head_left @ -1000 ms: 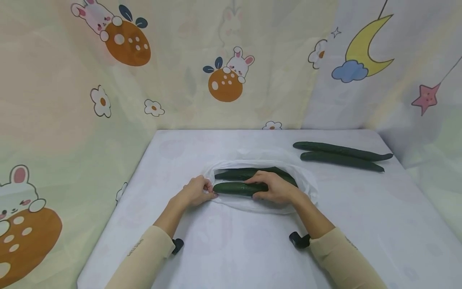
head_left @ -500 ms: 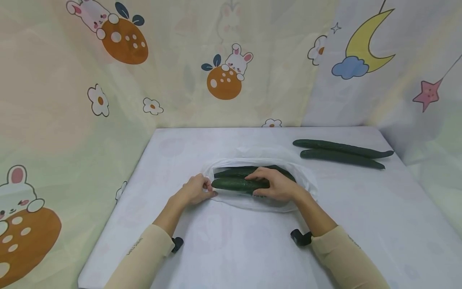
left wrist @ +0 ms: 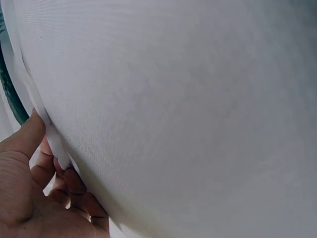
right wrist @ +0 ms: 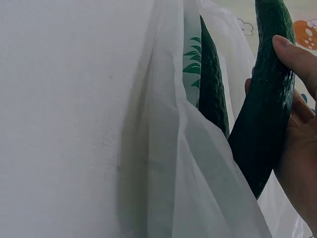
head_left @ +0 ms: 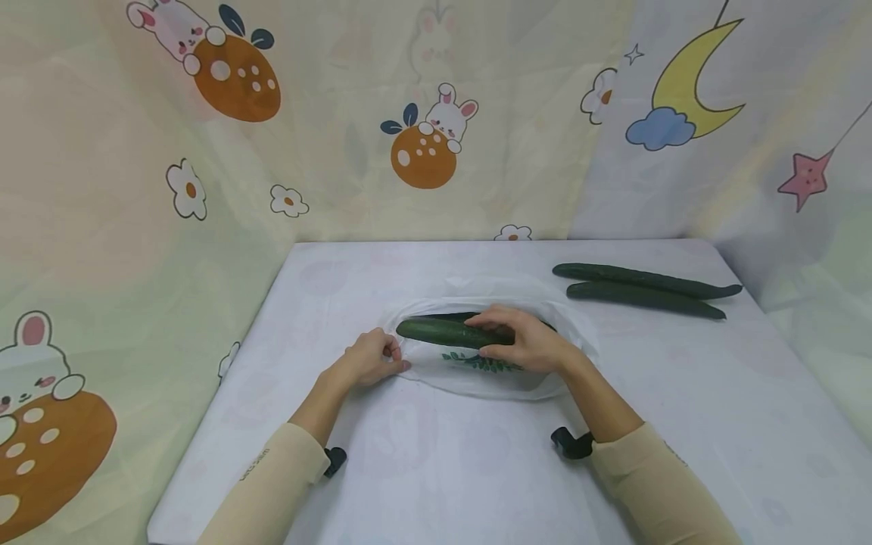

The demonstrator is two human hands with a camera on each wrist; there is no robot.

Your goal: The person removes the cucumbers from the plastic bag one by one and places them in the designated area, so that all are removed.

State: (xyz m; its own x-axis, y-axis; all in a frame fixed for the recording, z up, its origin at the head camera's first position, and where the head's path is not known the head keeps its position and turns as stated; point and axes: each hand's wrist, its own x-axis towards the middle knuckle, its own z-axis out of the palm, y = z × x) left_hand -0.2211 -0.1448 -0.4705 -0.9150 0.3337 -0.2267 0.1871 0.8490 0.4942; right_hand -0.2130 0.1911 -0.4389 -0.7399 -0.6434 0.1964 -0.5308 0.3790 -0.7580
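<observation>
A white plastic bag [head_left: 422,365] with a green leaf print lies with its mouth spread. My right hand [head_left: 527,338] grips a dark green cucumber [head_left: 436,331] from above; in the right wrist view this cucumber [right wrist: 267,94] runs between thumb and fingers, its lower end behind the bag's side. A second cucumber [right wrist: 213,79] lies inside the bag, mostly hidden in the head view. At the bag's left edge my left hand [head_left: 371,359] pinches the rim; the left wrist view shows the thumb and fingers of this hand [left wrist: 44,173] on the thin plastic.
Two more cucumbers, a longer one [head_left: 640,280] and a straighter one [head_left: 643,298], lie side by side at the table's back right. The white table [head_left: 450,469] meets a patterned curtain [head_left: 341,136] behind and at both sides.
My right hand has raised the gripped cucumber up and away from me over the other one, uncovering the leaf print. My left hand stays at the bag's rim.
</observation>
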